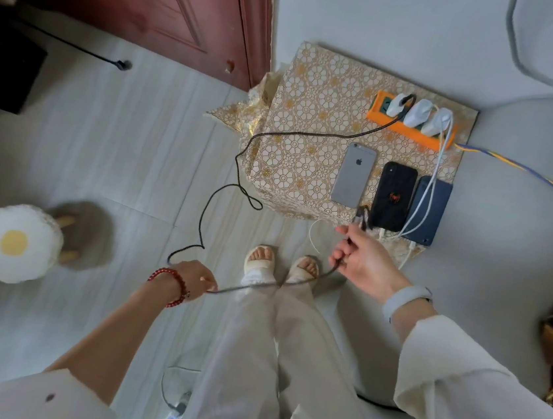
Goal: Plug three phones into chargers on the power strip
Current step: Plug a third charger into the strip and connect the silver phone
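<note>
It was a room in a home: a red-brown panelled wooden door (174, 4), pale tiled floor (110, 142), a fried-egg-shaped plush stool (18, 243), a small table under a gold floral cloth (314, 138), and slippered feet (281, 265).

Head cam, wide-angle, looks steeply down past hands at floor (110, 142).

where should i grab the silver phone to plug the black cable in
Hold the silver phone by its long side edges, coming from above. It lies flat, back up, with its near short end at the table edge, by the black cable plug in the right hand.
</note>
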Action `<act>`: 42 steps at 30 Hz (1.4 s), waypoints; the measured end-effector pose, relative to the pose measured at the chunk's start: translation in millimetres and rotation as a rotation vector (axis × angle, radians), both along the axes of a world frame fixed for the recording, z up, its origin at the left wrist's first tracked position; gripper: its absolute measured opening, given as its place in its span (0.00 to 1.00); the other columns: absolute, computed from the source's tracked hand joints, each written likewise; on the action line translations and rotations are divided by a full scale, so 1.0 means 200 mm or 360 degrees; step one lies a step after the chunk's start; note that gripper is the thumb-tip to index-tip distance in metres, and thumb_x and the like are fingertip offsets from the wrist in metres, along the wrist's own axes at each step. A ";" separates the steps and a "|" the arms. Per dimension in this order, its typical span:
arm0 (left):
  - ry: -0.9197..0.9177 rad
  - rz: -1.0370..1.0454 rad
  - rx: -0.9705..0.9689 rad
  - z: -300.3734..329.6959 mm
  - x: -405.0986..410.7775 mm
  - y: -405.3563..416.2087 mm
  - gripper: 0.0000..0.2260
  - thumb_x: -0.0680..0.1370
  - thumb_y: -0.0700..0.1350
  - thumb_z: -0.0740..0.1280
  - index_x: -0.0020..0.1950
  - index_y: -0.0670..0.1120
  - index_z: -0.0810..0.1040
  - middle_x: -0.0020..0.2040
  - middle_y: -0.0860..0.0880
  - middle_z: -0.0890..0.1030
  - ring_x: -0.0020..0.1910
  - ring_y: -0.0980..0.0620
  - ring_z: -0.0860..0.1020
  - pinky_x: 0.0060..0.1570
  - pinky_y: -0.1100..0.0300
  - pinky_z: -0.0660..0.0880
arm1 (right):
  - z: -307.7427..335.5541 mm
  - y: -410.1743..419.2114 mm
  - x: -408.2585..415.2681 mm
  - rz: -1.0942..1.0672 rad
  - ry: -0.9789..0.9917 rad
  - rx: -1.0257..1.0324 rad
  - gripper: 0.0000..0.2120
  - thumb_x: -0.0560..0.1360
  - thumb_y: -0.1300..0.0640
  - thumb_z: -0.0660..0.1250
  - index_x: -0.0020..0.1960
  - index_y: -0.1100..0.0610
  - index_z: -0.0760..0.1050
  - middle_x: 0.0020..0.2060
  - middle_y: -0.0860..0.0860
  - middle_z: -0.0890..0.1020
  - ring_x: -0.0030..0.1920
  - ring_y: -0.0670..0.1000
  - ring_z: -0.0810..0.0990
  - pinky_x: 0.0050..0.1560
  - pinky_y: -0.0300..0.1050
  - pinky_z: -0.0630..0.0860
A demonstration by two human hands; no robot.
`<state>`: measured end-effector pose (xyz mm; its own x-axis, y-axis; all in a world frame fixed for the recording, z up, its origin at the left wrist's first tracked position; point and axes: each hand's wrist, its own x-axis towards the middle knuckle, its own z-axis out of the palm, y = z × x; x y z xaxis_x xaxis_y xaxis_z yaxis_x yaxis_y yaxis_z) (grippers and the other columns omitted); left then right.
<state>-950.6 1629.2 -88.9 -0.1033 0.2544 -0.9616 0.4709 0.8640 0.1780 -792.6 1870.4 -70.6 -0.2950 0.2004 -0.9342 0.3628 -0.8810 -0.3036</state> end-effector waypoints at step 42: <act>0.0249 0.0406 0.0600 -0.04 0.30 0.63 0.07 0.73 0.47 0.66 0.51 0.49 0.75 0.52 0.47 0.82 0.51 0.46 0.79 0.52 0.55 0.76 | -0.01 -0.02 -0.01 0.1287 -0.0243 0.2043 0.06 0.69 0.60 0.69 0.36 0.62 0.76 0.43 0.57 0.79 0.49 0.57 0.76 0.50 0.55 0.71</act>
